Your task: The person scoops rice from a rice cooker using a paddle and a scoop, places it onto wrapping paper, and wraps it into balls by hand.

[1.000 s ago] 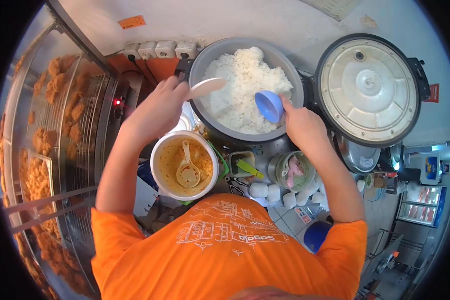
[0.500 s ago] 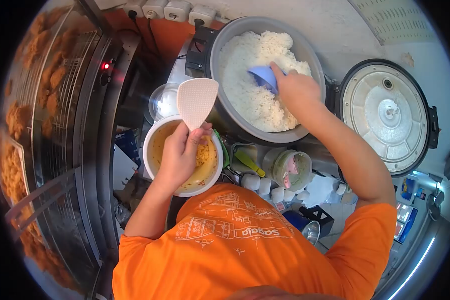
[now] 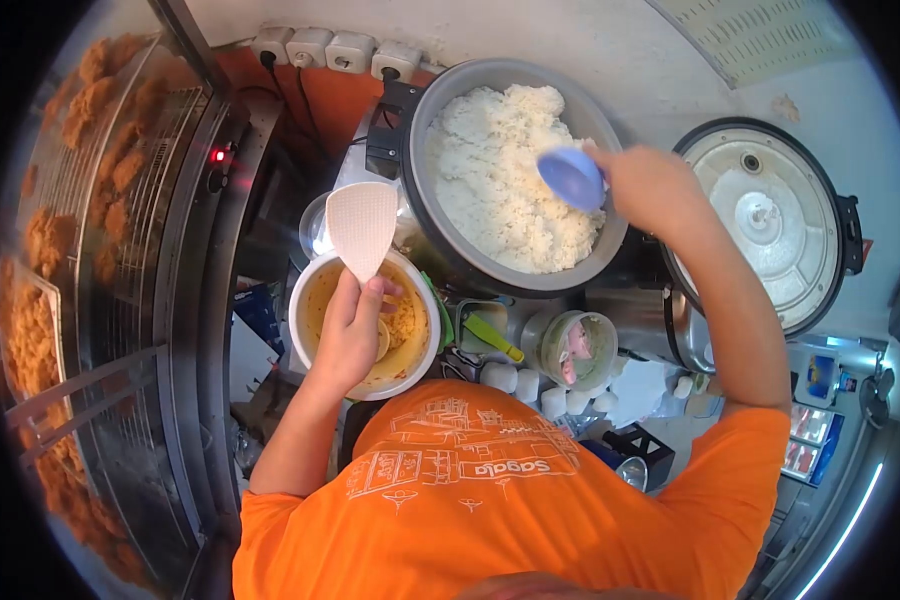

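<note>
A white rice paddle (image 3: pixel 362 225) points upward, its handle held in my left hand (image 3: pixel 348 330) above a white tub (image 3: pixel 433 335) of yellow-orange food. Part of a ladle shows in that tub beside my fingers. My right hand (image 3: pixel 650 190) grips a blue bowl (image 3: pixel 571 178) over the right side of the large cooker pot (image 3: pixel 432 220). White rice (image 3: pixel 505 185) fills much of the pot, heaped toward the back. The bowl's outside faces the camera, so its contents are hidden.
The cooker's open lid (image 3: pixel 760 225) lies to the right. A glass cabinet with fried food (image 3: pixel 32 335) stands at left. Near my shirt are a jar with pink tongs (image 3: pixel 577 350), a green-handled tool (image 3: pixel 492 338) and several white wrapped bundles (image 3: pixel 525 383). Plugged sockets (image 3: pixel 350 52) line the wall.
My left hand has moved from the pot's left edge to above the tub, and the paddle now stands upright. The blue bowl dipped into the rice, then came up toward the pot's right rim.
</note>
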The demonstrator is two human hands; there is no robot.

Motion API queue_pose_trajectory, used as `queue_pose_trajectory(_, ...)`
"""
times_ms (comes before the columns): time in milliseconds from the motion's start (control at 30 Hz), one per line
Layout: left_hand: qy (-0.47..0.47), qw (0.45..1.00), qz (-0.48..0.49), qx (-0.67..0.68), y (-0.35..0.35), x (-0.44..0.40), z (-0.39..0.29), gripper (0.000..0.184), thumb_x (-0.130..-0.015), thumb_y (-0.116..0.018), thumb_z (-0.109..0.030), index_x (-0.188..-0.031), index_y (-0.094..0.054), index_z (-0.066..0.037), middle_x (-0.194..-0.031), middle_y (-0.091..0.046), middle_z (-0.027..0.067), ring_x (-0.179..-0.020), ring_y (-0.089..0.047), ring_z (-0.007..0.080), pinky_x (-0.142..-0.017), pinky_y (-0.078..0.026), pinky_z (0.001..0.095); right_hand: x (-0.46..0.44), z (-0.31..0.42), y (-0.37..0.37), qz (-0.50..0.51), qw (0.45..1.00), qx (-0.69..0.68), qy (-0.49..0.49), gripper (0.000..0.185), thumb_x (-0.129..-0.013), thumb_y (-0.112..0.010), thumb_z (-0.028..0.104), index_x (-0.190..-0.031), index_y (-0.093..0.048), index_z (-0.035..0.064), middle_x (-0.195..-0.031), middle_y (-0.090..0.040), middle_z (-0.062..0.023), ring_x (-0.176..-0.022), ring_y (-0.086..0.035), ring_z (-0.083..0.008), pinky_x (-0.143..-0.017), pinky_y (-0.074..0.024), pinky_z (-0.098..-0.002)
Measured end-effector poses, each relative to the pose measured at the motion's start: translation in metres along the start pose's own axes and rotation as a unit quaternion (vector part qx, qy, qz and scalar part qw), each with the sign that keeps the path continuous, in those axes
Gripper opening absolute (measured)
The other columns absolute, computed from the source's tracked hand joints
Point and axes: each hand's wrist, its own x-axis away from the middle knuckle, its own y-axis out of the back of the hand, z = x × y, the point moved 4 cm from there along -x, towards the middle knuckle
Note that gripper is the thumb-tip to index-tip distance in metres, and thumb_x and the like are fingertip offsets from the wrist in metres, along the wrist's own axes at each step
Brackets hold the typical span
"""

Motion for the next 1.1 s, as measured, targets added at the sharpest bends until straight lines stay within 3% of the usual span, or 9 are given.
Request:
queue_pose_trajectory(267, 0.038, 0.983, 0.051, 0.171, -0.035, -0.019, 0.010, 0.046, -0.113, -0.040, -0.023, -0.152, -0.040, 0.002, -0.149, -0.050, 0.0186, -0.139, -0.052, 0.0299, -0.113, -0.045, 0.0418, -0.036, -0.001, -0.041, 0.073, 0.993, 0.088, 0.035, 0.051, -0.100, -0.048, 0.011, -0.148, -0.056, 0.0280, -0.099, -0.075, -0.0120, -0.092, -0.074, -0.0314, -0.077, -0.0601, -0.0439)
queue_pose_trajectory(400, 0.050, 0.975, 0.017, 0.217, -0.034, -0.017, 0.013, 0.043, -0.113, -0.042, -0.021, -0.148, -0.044, 0.002, -0.141, -0.057, 0.0169, -0.132, -0.056, 0.0265, -0.109, -0.046, 0.0394, -0.057, 0.004, -0.047, 0.066, 0.990, 0.106, 0.062, 0.056, -0.100, -0.049, 0.009, -0.153, -0.049, 0.0281, -0.096, -0.073, -0.0132, -0.090, -0.074, -0.0309, -0.076, -0.0603, -0.0427)
queue_pose_trajectory(500, 0.033, 0.994, 0.046, 0.090, -0.030, -0.016, 0.017, 0.039, -0.112, -0.045, -0.021, -0.144, -0.049, 0.001, -0.129, -0.064, 0.0139, -0.121, -0.060, 0.0225, -0.104, -0.047, 0.0364, -0.079, 0.012, -0.054, 0.038, 0.991, 0.111, 0.057, 0.062, -0.099, -0.050, 0.008, -0.158, -0.043, 0.0283, -0.098, -0.072, -0.0136, -0.089, -0.074, -0.0310, -0.075, -0.0604, -0.0425)
queue_pose_trajectory(567, 0.066, 0.986, 0.103, 0.112, -0.034, -0.016, 0.020, 0.050, -0.113, -0.040, -0.023, -0.158, -0.034, 0.000, -0.153, -0.047, 0.0154, -0.146, -0.042, 0.0257, -0.121, -0.035, 0.0432, -0.102, 0.017, -0.059, -0.041, 0.991, 0.101, 0.073, 0.075, -0.096, -0.051, 0.003, -0.161, -0.033, 0.0357, -0.102, -0.070, -0.0160, -0.086, -0.073, -0.0377, -0.073, -0.0593, -0.0468)
queue_pose_trajectory(700, 0.065, 0.985, 0.107, 0.117, -0.036, -0.017, 0.022, 0.051, -0.113, -0.040, -0.021, -0.159, -0.032, -0.002, -0.154, -0.046, 0.0155, -0.145, -0.043, 0.0250, -0.121, -0.035, 0.0422, -0.134, 0.046, -0.053, -0.090, 0.991, 0.073, 0.068, 0.073, -0.096, -0.051, 0.004, -0.160, -0.035, 0.0340, -0.102, -0.070, -0.0156, -0.086, -0.073, -0.0382, -0.072, -0.0592, -0.0469)
queue_pose_trajectory(767, 0.029, 0.989, 0.051, 0.134, -0.036, -0.018, 0.015, 0.040, -0.112, -0.045, -0.024, -0.142, -0.050, 0.001, -0.126, -0.063, 0.0114, -0.113, -0.058, 0.0205, -0.105, -0.044, 0.0357, -0.132, 0.056, -0.048, -0.090, 0.991, 0.074, 0.063, 0.067, -0.097, -0.053, 0.006, -0.159, -0.039, 0.0270, -0.100, -0.071, -0.0188, -0.087, -0.072, -0.0393, -0.074, -0.0586, -0.0486)
queue_pose_trajectory(900, 0.027, 0.981, 0.057, 0.185, -0.035, -0.014, 0.020, 0.043, -0.112, -0.044, -0.024, -0.147, -0.045, 0.001, -0.136, -0.057, 0.0129, -0.118, -0.054, 0.0197, -0.111, -0.040, 0.0360, -0.090, 0.041, -0.026, -0.035, 0.997, -0.050, 0.048, 0.068, -0.098, -0.054, 0.007, -0.162, -0.035, 0.0197, -0.096, -0.073, -0.0196, -0.091, -0.074, -0.0355, -0.079, -0.0605, -0.0431)
queue_pose_trajectory(967, 0.041, 0.970, 0.048, 0.237, -0.036, -0.008, 0.021, 0.047, -0.113, -0.042, -0.024, -0.153, -0.038, 0.000, -0.143, -0.051, 0.0143, -0.123, -0.050, 0.0198, -0.115, -0.037, 0.0373, -0.084, 0.014, -0.031, -0.049, 0.996, -0.057, -0.055, 0.066, -0.098, -0.051, 0.007, -0.161, -0.032, 0.0083, -0.092, -0.074, -0.0232, -0.091, -0.074, -0.0374, -0.080, -0.0606, -0.0434)
queue_pose_trajectory(1100, 0.021, 0.960, 0.060, 0.273, -0.045, -0.007, 0.025, 0.039, -0.113, -0.041, -0.023, -0.145, -0.045, 0.000, -0.146, -0.048, 0.0145, -0.126, -0.049, 0.0213, -0.116, -0.036, 0.0387, -0.106, 0.021, -0.045, -0.059, 0.989, -0.092, -0.095, 0.064, -0.099, -0.047, 0.007, -0.160, -0.031, 0.0019, -0.094, -0.074, -0.0228, -0.092, -0.074, -0.0363, -0.080, -0.0606, -0.0440)
